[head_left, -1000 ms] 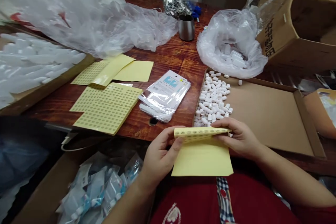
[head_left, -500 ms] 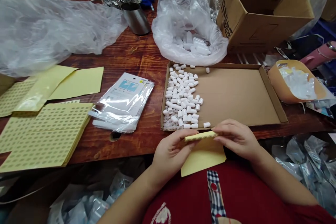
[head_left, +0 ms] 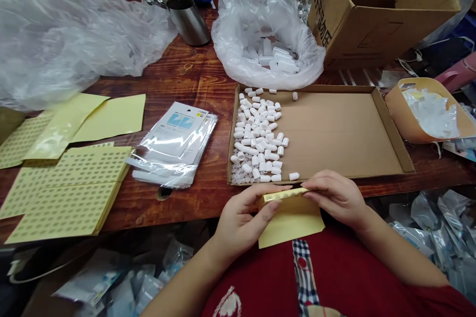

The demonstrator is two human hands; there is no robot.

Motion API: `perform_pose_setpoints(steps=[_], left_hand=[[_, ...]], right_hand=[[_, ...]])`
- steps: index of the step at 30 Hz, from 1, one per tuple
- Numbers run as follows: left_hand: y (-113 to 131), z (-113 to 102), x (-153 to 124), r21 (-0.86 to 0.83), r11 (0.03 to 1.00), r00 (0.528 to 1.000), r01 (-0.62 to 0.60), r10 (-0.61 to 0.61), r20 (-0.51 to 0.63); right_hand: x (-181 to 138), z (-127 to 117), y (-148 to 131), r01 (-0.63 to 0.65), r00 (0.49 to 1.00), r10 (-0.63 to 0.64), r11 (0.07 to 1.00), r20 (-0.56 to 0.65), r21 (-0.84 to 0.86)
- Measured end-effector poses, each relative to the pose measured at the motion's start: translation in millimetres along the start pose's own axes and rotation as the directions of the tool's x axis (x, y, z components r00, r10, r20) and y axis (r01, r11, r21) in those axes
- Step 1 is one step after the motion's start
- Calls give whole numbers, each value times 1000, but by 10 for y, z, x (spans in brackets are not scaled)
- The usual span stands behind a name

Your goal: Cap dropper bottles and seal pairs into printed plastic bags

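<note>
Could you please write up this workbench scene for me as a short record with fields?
Left hand: pinches the left end of the sticker sheet
Right hand: pinches its right end
Sticker sheet: yellow, top edge folded over, held by the table edge
Tray: cardboard, white caps heaped at its left side
Behind tray: plastic bag with more caps
Left of tray: clear packets, then a sheet stack
</note>
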State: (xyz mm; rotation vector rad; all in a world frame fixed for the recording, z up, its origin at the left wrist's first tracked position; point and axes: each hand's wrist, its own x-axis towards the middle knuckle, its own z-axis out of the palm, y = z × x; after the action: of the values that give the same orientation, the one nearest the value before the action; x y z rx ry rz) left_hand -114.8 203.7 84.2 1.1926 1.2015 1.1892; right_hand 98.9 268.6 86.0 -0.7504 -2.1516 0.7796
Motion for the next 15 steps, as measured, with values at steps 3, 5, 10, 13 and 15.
perform_pose_setpoints(steps=[3,5,10,13,15], left_hand=[[-17,1,-2,-17,999,998,50,-50,-23],[-34,-4,1,-11,998,998,54,-55,-31],[-57,-25,1,44,999,999,11,-9,-34],[-43,-38,1,101,993,998,-53,55,-25],[-28,-45,6,133,986,995,-101,102,-2]], right_hand=[[1,7,-3,-4,1000,4,1000,-7,0],[2,3,-1,-7,1000,7,1000,1,-1],[-4,-25,16,-2,999,2,1000,32,5],[-10,-39,26,-17,999,16,999,37,32],[-10,-46,28,-33,999,31,998,44,46]])
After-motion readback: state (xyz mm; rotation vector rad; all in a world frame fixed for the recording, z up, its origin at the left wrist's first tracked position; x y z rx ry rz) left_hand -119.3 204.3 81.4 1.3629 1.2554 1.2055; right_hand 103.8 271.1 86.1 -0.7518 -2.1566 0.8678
